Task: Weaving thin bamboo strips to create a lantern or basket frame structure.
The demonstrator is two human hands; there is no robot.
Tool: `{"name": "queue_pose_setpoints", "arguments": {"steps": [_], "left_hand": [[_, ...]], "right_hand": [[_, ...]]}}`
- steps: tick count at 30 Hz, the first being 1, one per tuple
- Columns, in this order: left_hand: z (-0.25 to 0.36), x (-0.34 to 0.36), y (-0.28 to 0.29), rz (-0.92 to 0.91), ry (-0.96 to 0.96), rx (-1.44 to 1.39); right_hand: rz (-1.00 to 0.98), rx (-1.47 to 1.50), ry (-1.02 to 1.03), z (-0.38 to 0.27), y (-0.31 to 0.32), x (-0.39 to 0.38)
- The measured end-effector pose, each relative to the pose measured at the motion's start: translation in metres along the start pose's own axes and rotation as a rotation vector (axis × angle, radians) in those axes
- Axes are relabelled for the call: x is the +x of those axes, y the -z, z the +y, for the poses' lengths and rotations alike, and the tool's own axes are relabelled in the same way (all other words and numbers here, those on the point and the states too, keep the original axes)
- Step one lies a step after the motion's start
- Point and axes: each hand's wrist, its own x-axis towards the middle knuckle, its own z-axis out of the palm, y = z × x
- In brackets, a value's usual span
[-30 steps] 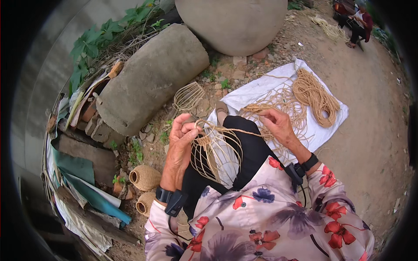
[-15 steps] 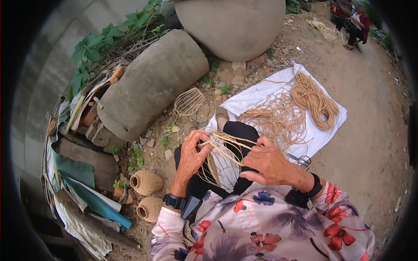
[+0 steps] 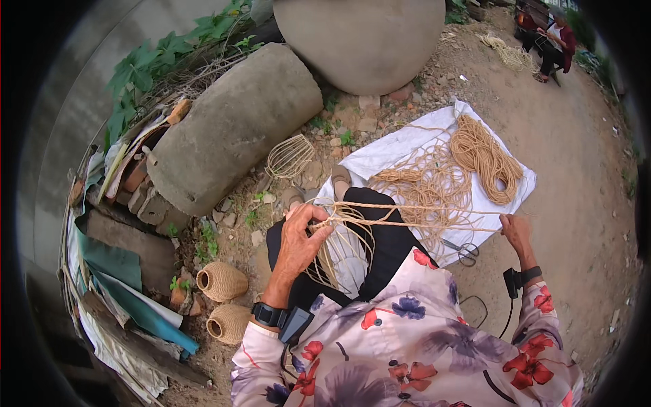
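A wire basket frame [image 3: 352,252] rests in my lap between my knees, with a little weaving at its upper end. My left hand [image 3: 298,237] is closed around that end, thumb and fingers pinching the woven cord. Out to the right, my right hand [image 3: 517,233] grips a tan twisted cord [image 3: 441,209], which runs taut in strands from the frame across to my fingers. Loose cord [image 3: 427,180] lies tangled on a white sheet [image 3: 380,152] beyond my knees, beside a coiled hank of cord [image 3: 485,159]. Scissors [image 3: 466,254] lie near the sheet's front edge.
Two small woven baskets [image 3: 222,281] stand on the ground at my left. Another bare wire frame [image 3: 290,157] lies ahead, near a large stone cylinder [image 3: 234,129]. Boards and sheeting [image 3: 135,305] pile up at far left. A person [image 3: 557,44] sits at the far right.
My right hand has moved from beside the frame far out to the right, drawing the cord out straight. The left hand keeps its grip on the frame. The scissors have come into fuller view.
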Motion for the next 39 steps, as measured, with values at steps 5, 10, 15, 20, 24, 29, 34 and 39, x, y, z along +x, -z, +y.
{"name": "queue_pose_setpoints", "arguments": {"steps": [5, 10, 15, 20, 24, 29, 34, 39], "left_hand": [[-0.009, -0.001, 0.001, -0.01, -0.019, -0.005], [-0.001, -0.002, 0.005, -0.05, 0.023, -0.001], [-0.006, -0.003, 0.009, -0.05, 0.007, 0.057], [0.001, 0.003, 0.011, -0.061, 0.028, -0.004], [0.014, 0.009, 0.006, -0.079, 0.026, -0.006], [0.012, 0.008, 0.006, -0.117, 0.03, -0.022], [-0.02, -0.004, 0.032, -0.081, 0.167, -0.216], [-0.009, 0.005, 0.038, -0.156, 0.294, -0.37]], "right_hand": [[0.044, 0.352, 0.453, -0.186, -0.004, -0.009], [0.304, 0.619, 1.11, -0.36, -0.005, -0.033], [0.005, 0.362, 1.233, -0.369, -0.024, -0.024], [-0.242, 0.492, 0.977, -0.284, -0.009, -0.009], [-0.067, 0.789, 0.953, -0.327, -0.01, -0.01], [0.055, 0.298, 1.304, -0.38, -0.037, -0.011], [-0.135, 0.622, 0.868, -0.281, -0.004, 0.015], [0.241, 0.416, -0.002, 0.056, -0.002, 0.089]]}}
